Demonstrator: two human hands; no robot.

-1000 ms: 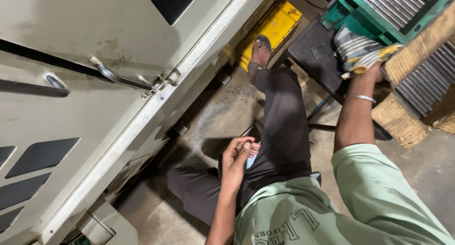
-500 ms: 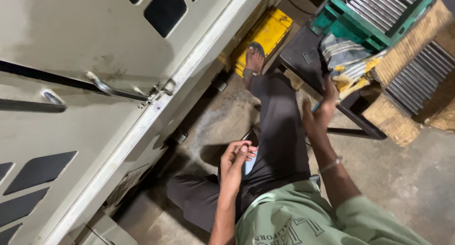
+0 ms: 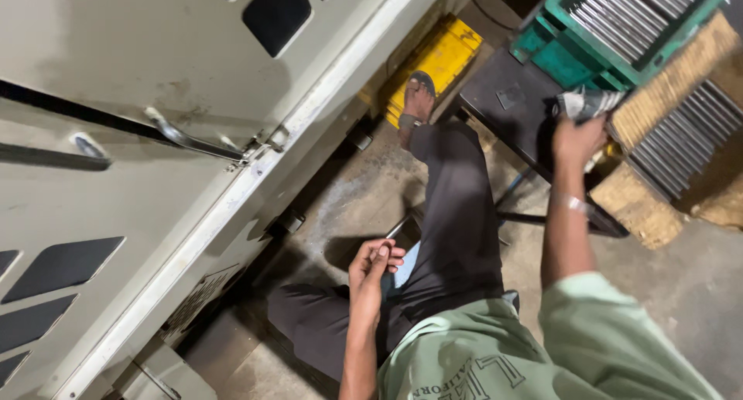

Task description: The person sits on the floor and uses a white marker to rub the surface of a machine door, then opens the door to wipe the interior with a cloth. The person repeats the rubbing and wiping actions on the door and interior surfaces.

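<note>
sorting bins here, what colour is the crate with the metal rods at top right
Green, a teal shade; the crate shows best in the head view, just above the right hand.

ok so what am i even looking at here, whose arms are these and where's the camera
The camera sits on a person's head and looks down, so you see that person's own body from above: a green shirt, dark trousers and a sandalled foot stretched out on the concrete floor. No robot here, just two bare hands.

The left hand is near the lap, its fingers closed on a thin metal rod. The right hand, with a bangle on the wrist, reaches out to a grey bundle on a low black table; how firmly it grips is hard to tell.

On the left stands a big beige metal cabinet with a handle. Beyond the table are a green crate of metal strips, a yellow box and more strips stacked at the right.
</note>
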